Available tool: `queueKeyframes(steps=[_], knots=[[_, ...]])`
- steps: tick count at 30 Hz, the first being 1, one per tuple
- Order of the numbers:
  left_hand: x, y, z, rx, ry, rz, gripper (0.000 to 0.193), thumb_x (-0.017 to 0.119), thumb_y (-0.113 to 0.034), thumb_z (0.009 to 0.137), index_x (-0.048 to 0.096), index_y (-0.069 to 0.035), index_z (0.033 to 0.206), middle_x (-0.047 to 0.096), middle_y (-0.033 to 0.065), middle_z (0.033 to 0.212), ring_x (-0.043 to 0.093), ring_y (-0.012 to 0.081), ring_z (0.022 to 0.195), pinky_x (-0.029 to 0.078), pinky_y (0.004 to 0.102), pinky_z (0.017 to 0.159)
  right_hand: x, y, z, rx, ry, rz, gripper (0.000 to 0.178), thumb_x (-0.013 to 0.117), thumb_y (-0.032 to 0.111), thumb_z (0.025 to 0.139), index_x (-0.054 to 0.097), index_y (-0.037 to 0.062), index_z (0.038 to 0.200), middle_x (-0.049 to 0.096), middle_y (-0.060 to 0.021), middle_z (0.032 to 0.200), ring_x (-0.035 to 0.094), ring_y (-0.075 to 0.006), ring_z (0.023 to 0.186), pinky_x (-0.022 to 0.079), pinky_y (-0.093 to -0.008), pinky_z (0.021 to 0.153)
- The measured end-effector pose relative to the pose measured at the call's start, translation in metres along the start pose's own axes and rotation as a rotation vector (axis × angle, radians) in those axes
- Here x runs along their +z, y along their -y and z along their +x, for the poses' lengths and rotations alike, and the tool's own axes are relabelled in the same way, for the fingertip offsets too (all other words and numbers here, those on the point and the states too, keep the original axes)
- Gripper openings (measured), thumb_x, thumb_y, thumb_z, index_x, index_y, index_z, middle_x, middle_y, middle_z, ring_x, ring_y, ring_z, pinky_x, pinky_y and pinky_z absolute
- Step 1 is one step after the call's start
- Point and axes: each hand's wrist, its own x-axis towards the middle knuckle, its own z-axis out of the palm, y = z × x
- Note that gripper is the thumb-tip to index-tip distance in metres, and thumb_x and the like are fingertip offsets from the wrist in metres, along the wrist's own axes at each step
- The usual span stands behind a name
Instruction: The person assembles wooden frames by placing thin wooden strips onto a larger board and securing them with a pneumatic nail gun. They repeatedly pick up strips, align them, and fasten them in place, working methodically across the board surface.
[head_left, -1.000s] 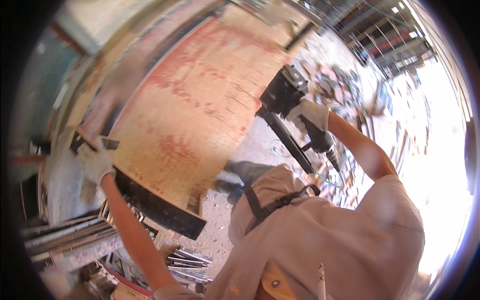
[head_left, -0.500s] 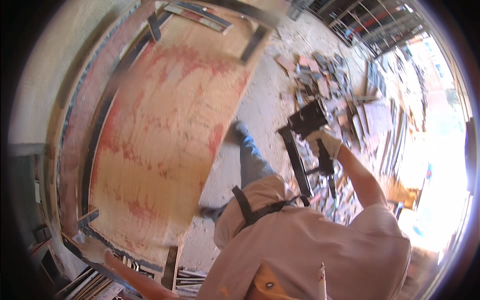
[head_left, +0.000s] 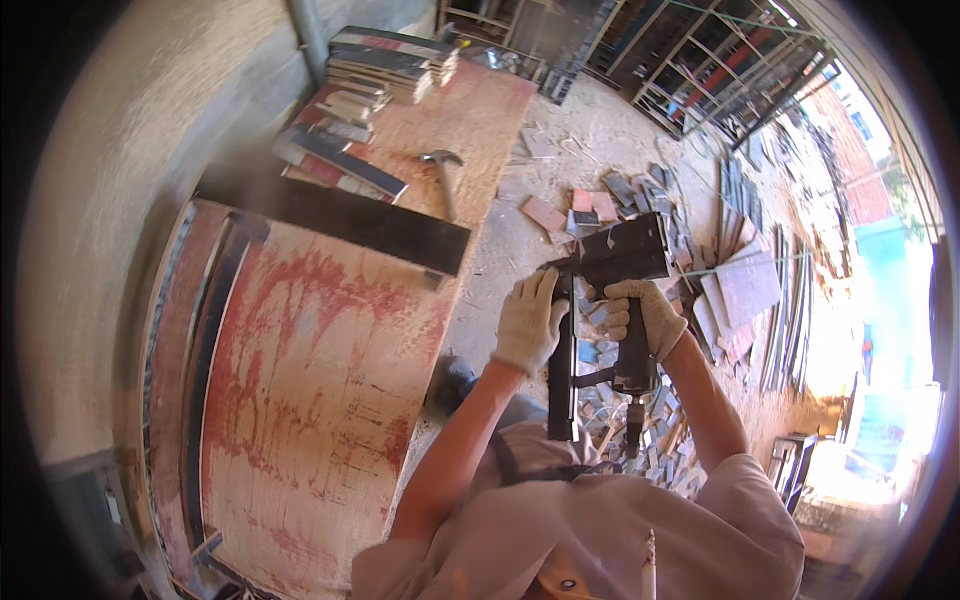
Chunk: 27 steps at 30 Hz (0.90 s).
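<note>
Inside a bright, cluttered workshop: a long wooden worktop (head_left: 330,350) with red streaks. Left of the worktop, a pale wall (head_left: 110,250); on its far end, a stack of wood strips (head_left: 385,65) and a hammer (head_left: 447,185); across it, nearer than the hammer, a dark board (head_left: 340,220). Right of the worktop, a dusty floor (head_left: 500,280) with a heap of scrap pieces (head_left: 738,280); beyond, metal racks (head_left: 690,75). Just off the worktop's right edge, a black nail gun (head_left: 625,250); around its handle, the right grip (head_left: 648,315), gloved, curled closed; against its long magazine, the left grip (head_left: 532,318), gloved, fingers partly bent, impossible to tell how firmly. Unlike half a second ago, left grip no longer at the worktop's near-left corner; hammer now in view.
</note>
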Motion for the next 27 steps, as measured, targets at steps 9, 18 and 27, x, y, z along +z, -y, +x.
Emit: queueKeyframes(steps=[9,18,27], knots=[[0.113,0.042,0.079,-0.107,0.282,-0.157,0.013,0.067,-0.018,0.090,0.063,-0.006,0.088,0.063,0.0144,0.092,0.063,0.0382,0.089,0.050,0.0483,0.078,-0.106,0.060,0.053,-0.052,-0.106,0.259,0.022,0.054,0.016,0.097,0.052,0.0122,0.075,0.039,0.0067,0.060,0.035,-0.0090,0.051,0.035,-0.0280,0.051],[0.085,0.051,0.171,-0.175,0.354,-0.037,0.015,0.068,-0.018,0.086,0.060,-0.007,0.080,0.060,0.0119,0.082,0.062,0.0357,0.080,0.049,0.0492,0.071,-0.167,0.229,0.221,0.219,0.019,0.367,0.034,0.058,0.018,0.095,0.049,0.0138,0.062,0.051,0.0000,0.057,0.048,-0.0149,0.049,0.045,-0.0292,0.052],[0.073,0.069,0.260,-0.412,0.041,0.182,0.018,0.074,-0.015,0.084,0.059,-0.007,0.079,0.060,0.0137,0.079,0.062,0.0385,0.075,0.048,0.0490,0.066,-0.084,0.353,0.388,0.107,0.052,-0.167,0.036,0.060,0.025,0.095,0.056,0.0091,0.062,0.057,-0.0076,0.055,0.056,-0.0229,0.047,0.050,-0.0361,0.051]])
